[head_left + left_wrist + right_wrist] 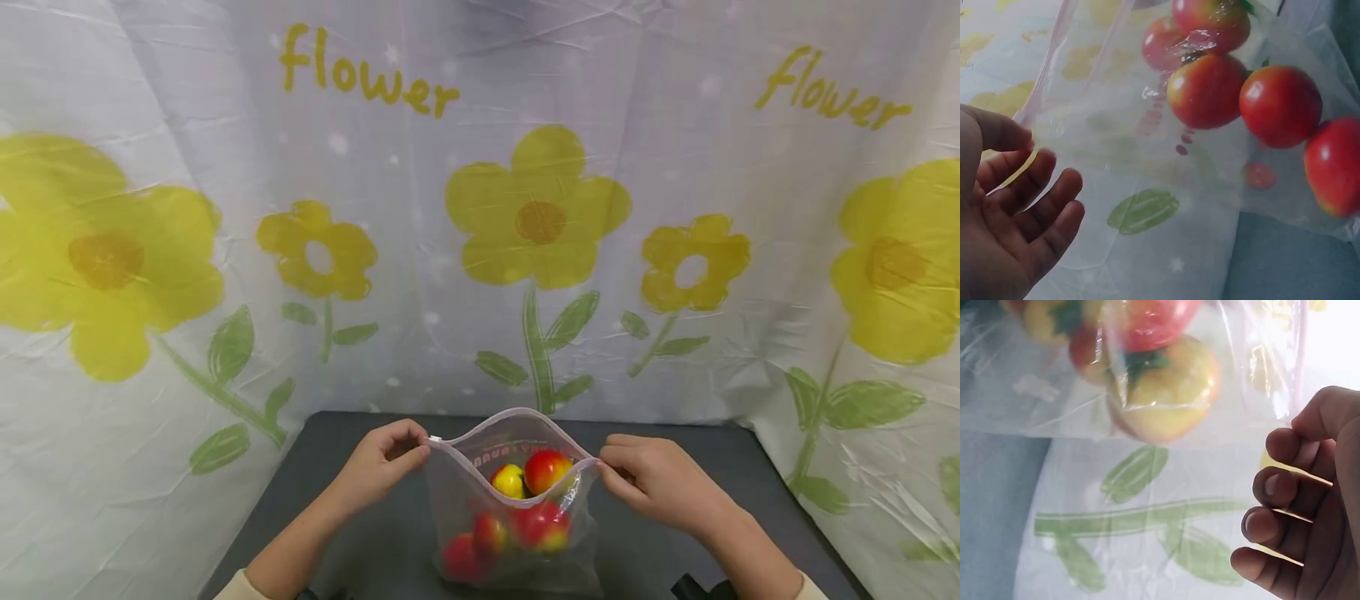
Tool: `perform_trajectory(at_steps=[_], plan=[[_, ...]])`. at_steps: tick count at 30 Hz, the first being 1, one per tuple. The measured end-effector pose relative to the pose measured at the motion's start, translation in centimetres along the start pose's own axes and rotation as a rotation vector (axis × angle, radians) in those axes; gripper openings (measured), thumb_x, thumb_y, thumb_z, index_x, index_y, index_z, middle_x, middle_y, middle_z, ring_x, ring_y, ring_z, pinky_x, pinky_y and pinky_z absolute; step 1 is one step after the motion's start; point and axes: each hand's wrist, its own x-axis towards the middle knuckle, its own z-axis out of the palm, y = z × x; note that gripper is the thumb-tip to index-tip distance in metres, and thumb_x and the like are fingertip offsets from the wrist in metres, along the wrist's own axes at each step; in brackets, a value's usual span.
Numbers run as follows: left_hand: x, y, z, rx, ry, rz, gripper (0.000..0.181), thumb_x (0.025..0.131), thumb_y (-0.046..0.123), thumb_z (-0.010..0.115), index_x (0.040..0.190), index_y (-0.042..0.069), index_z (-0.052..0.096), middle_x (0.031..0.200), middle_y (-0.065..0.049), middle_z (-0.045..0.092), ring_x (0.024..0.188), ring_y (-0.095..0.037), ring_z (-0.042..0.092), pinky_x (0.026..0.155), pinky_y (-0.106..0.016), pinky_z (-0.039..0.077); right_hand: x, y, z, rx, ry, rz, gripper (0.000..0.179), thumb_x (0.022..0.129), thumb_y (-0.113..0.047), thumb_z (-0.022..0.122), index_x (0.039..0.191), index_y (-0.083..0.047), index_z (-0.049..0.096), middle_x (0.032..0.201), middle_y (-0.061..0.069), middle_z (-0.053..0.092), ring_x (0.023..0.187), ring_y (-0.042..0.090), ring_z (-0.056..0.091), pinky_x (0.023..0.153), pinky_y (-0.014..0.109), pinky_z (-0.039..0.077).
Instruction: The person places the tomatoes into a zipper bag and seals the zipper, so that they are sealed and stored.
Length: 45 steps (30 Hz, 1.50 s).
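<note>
A see-through slider zip bag stands upright with its mouth spread apart. Several round red-and-yellow fruits are inside, some with green leafy tops in the right wrist view. My left hand pinches the left corner of the bag's mouth, by a small white slider; its other fingers are loosely bent in the left wrist view. At the opposite corner, my right hand pinches the pink rim between thumb and forefinger. Seen from the right wrist, one yellowish fruit presses near the bag's side.
Beneath the bag is a dark grey tabletop. A whitish curtain printed with yellow flowers encloses the back and both sides. A black object shows at the lower edge, by the right forearm.
</note>
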Motion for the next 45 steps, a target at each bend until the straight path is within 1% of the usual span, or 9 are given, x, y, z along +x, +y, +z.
perform_trajectory(at_steps=[9,15,19,23,28,35,38,41,45], plan=[[-0.9,-0.5,-0.4,0.009,0.259,-0.038,0.005,0.093,-0.003,0.068,0.095,0.001,0.065,0.085,-0.003,0.064,0.072,-0.012,0.064,0.067,-0.027,0.056,1.9,0.0,-1.4,-0.051,0.010,-0.040,0.046,0.092,-0.007,0.067,0.068,-0.034,0.040,0.071,-0.022,0.026,0.056,-0.006,0.019,0.051,0.017,0.028],[-1.4,0.0,0.9,-0.016,0.221,-0.004,0.005,0.094,0.002,0.070,0.097,0.000,0.067,0.085,-0.007,0.065,0.071,-0.017,0.064,0.067,-0.029,0.057,2.8,-0.5,-1.3,-0.086,-0.077,-0.087,0.039,0.092,-0.012,0.068,0.069,-0.033,0.045,0.070,-0.017,0.034,0.056,-0.005,0.024,0.052,0.017,0.030],[-1.4,0.5,1.6,-0.003,0.231,0.019,0.004,0.093,0.000,0.069,0.094,0.003,0.067,0.083,-0.008,0.064,0.069,-0.019,0.063,0.065,-0.030,0.056,3.5,-1.2,-2.3,-0.054,-0.183,-0.013,0.032,0.094,-0.019,0.069,0.072,-0.035,0.051,0.071,-0.018,0.042,0.057,-0.004,0.033,0.053,0.020,0.035],[-1.5,0.8,1.6,0.001,0.255,0.027,0.007,0.093,-0.002,0.069,0.093,0.005,0.067,0.082,-0.008,0.064,0.068,-0.016,0.062,0.063,-0.029,0.055,5.1,-2.1,-3.8,-0.043,-0.212,0.043,0.026,0.097,-0.030,0.069,0.076,-0.034,0.056,0.071,-0.022,0.044,0.057,-0.003,0.038,0.054,0.023,0.038],[-1.9,0.6,1.4,0.000,0.269,0.014,0.008,0.092,-0.002,0.069,0.091,0.006,0.067,0.080,-0.008,0.063,0.067,-0.013,0.061,0.061,-0.029,0.055,9.9,-4.8,-2.9,-0.107,-0.207,-0.067,0.010,0.096,-0.028,0.072,0.087,-0.025,0.072,0.079,-0.016,0.055,0.062,-0.001,0.046,0.056,0.023,0.042],[-2.0,0.2,2.2,-0.022,0.265,0.010,0.007,0.094,0.002,0.070,0.093,0.008,0.068,0.084,-0.005,0.064,0.069,-0.013,0.062,0.061,-0.030,0.054,16.8,-9.9,1.9,-0.232,-0.442,-0.165,0.021,0.094,-0.034,0.073,0.107,-0.017,0.079,0.099,-0.005,0.069,0.078,0.008,0.064,0.061,0.024,0.051],[-1.7,0.1,2.7,-0.022,0.244,0.039,0.009,0.095,0.002,0.069,0.093,0.010,0.067,0.087,-0.004,0.064,0.072,-0.012,0.062,0.061,-0.030,0.054,18.2,-10.8,3.8,-0.243,-0.513,-0.153,0.018,0.096,-0.034,0.071,0.090,-0.020,0.080,0.078,-0.010,0.065,0.066,0.006,0.058,0.055,0.022,0.046],[-1.5,0.2,3.1,-0.012,0.236,0.067,0.014,0.095,0.000,0.068,0.089,0.012,0.063,0.088,-0.004,0.062,0.067,-0.009,0.057,0.057,-0.029,0.050,18.7,-11.2,4.8,-0.225,-0.534,-0.141,0.029,0.096,-0.030,0.071,0.068,-0.023,0.071,0.056,-0.013,0.049,0.050,0.005,0.043,0.047,0.021,0.035],[-1.5,0.4,3.5,0.000,0.242,0.079,0.024,0.092,-0.006,0.066,0.082,0.015,0.057,0.086,-0.003,0.059,0.063,-0.007,0.053,0.053,-0.029,0.048,18.8,-11.1,5.1,-0.208,-0.532,-0.151,0.042,0.095,-0.032,0.071,0.057,-0.025,0.057,0.048,-0.013,0.034,0.044,0.005,0.032,0.044,0.022,0.027]])
